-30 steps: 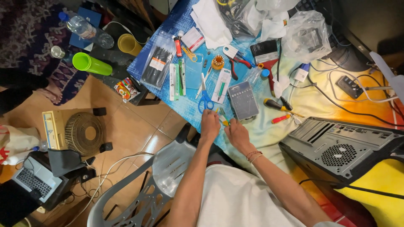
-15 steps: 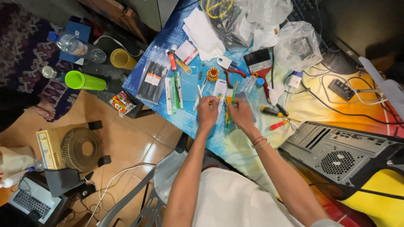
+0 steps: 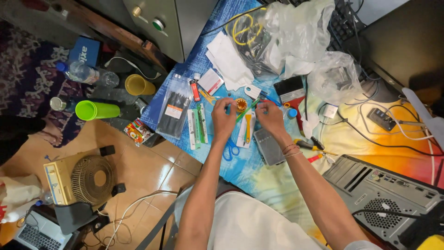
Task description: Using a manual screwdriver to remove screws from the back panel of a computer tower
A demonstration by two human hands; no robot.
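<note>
Two bare hands over the cluttered surface (image 3: 259,183) draped in blue and yellow patterned cloth, fingers curled inward. Left hand (image 3: 224,119) pinched at the fingertips beside a small round orange spool (image 3: 240,105); whether touching it, not discernible. Right hand (image 3: 270,117) likewise pinched, near the upper end of a slim green stick-like tool (image 3: 243,112) lying slanted between both hands; actual grip on it not discernible. Just below: yellow-handled tool in flat packaging (image 3: 247,128), blue-handled scissors (image 3: 230,150), grey rectangular box (image 3: 269,146) under the right wrist. Left of these: clear bag of black cable ties (image 3: 174,108). Farther up: crumpled clear plastic bags (image 3: 300,32). At lower right: grey computer case (image 3: 384,194). On the tiled floor: small beige fan (image 3: 81,178), lime-green cup (image 3: 96,110).
</note>
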